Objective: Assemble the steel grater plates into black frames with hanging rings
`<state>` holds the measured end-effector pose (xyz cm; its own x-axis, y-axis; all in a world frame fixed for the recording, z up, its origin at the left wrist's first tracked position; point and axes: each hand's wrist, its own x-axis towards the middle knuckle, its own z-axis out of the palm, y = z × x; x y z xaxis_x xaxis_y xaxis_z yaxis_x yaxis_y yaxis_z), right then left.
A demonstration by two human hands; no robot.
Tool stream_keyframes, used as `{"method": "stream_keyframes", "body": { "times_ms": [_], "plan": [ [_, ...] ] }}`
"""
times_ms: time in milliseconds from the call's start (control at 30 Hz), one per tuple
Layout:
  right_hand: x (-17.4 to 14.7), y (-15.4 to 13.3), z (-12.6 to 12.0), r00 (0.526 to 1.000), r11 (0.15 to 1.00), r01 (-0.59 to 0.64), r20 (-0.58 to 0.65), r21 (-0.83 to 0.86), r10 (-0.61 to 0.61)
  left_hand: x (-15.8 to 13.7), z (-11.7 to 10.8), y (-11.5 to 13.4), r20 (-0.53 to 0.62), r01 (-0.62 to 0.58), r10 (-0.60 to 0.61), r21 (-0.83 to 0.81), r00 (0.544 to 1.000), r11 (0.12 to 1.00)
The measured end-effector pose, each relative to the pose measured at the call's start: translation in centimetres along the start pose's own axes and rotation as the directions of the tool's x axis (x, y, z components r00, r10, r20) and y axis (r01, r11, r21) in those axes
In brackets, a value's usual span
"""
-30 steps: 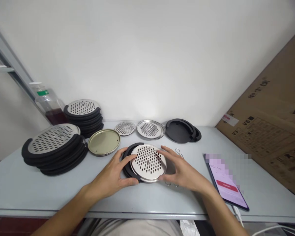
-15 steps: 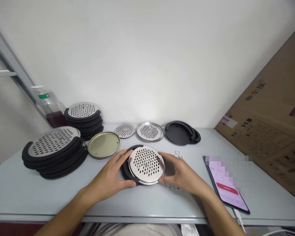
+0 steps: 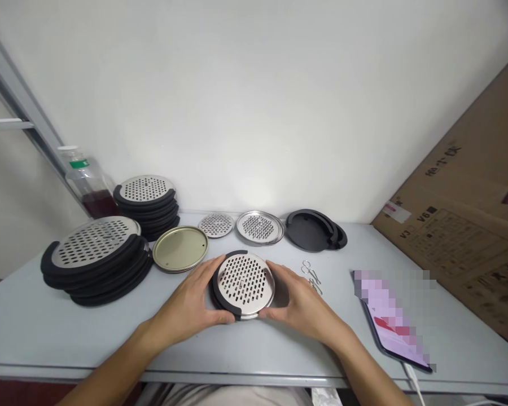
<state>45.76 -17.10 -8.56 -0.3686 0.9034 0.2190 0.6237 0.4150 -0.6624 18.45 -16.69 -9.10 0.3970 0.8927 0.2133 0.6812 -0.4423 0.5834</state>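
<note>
In front of me on the table, a round perforated metal plate (image 3: 245, 283) sits inside a black curved rim (image 3: 220, 290) that wraps its left side. My left hand (image 3: 200, 299) is curled around the black rim, thumb at the near edge and fingers at the far edge. Against the plate's right edge, my right hand (image 3: 298, 299) grips with thumb in front and fingers behind. The underside of the pair is hidden. Just behind my left hand lies a gold-coloured round tray (image 3: 180, 248). Small bent wire pieces (image 3: 311, 276) lie beyond my right hand.
Stacks of black-rimmed perforated plates (image 3: 95, 259) (image 3: 147, 206) stand on the left, near a bottle of dark liquid (image 3: 93, 189). Along the wall lie loose perforated discs (image 3: 216, 225) (image 3: 259, 228) and black rims (image 3: 309, 230). A phone (image 3: 393, 324) and a cardboard box (image 3: 461, 225) are on the right.
The perforated plate has slid left into the black rim, and the gap between them has closed. My right hand has moved left with it, uncovering more of the wire pieces.
</note>
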Motion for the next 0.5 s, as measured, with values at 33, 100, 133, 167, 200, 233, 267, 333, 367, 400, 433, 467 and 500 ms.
{"method": "stream_keyframes", "body": {
  "times_ms": [33, 100, 133, 167, 200, 233, 267, 333, 367, 400, 433, 467, 500],
  "plan": [
    [0.0, 0.1, -0.2, 1.0, 1.0, 0.0, 0.004, -0.002, 0.0, 0.0, 0.0, -0.1, -0.002, 0.014, -0.014, -0.004, 1.0, 1.0],
    [0.1, 0.4, -0.4, 1.0, 1.0, -0.008, 0.01, -0.009, 0.008, -0.1, 0.0, -0.4, -0.003, 0.045, -0.045, -0.009, 0.999, 0.999],
    [0.1, 0.4, -0.4, 1.0, 1.0, -0.015, 0.014, -0.013, 0.015, -0.1, 0.0, -0.4, -0.004, 0.057, -0.057, -0.01, 0.998, 0.998],
    [0.1, 0.4, -0.4, 1.0, 1.0, -0.02, 0.017, -0.015, 0.021, -0.2, 0.0, -0.5, -0.006, 0.065, -0.065, -0.01, 0.998, 0.998],
    [0.1, 0.4, -0.5, 0.999, 1.0, -0.024, 0.021, -0.015, 0.025, -0.2, 0.0, -0.4, -0.01, 0.071, -0.071, -0.01, 0.997, 0.997],
    [0.1, 0.3, -0.5, 0.999, 1.0, -0.026, 0.026, -0.013, 0.027, -0.2, -0.1, -0.4, -0.014, 0.071, -0.072, -0.011, 0.997, 0.997],
    [0.1, 0.2, -0.5, 0.999, 1.0, -0.026, 0.033, -0.007, 0.026, -0.2, -0.1, -0.3, -0.018, 0.068, -0.068, -0.013, 0.998, 0.998],
    [0.2, -0.1, -0.6, 0.998, 1.0, -0.018, 0.053, 0.005, 0.018, -0.1, -0.2, -0.1, -0.025, 0.052, -0.052, -0.021, 0.998, 0.998],
    [0.2, -0.3, -0.6, 0.998, 1.0, -0.015, 0.064, 0.008, 0.014, 0.0, -0.3, 0.0, -0.03, 0.041, -0.041, -0.027, 0.999, 0.999],
    [0.2, -0.4, -0.6, 0.997, 1.0, -0.014, 0.073, 0.009, 0.013, 0.0, -0.3, 0.1, -0.036, 0.03, -0.031, -0.032, 0.999, 0.999],
    [0.3, -0.5, -0.6, 0.997, 1.0, -0.016, 0.077, 0.007, 0.015, 0.1, -0.4, 0.1, -0.041, 0.021, -0.022, -0.035, 0.999, 0.999],
    [0.3, -0.6, -0.6, 0.997, 1.0, -0.018, 0.078, 0.005, 0.018, 0.2, -0.4, 0.2, -0.046, 0.015, -0.017, -0.035, 0.999, 0.999],
    [0.3, -0.6, -0.6, 0.997, 1.0, -0.022, 0.076, 0.004, 0.021, 0.2, -0.4, 0.2, -0.049, 0.013, -0.015, -0.033, 0.999, 0.999]
  ]
}}
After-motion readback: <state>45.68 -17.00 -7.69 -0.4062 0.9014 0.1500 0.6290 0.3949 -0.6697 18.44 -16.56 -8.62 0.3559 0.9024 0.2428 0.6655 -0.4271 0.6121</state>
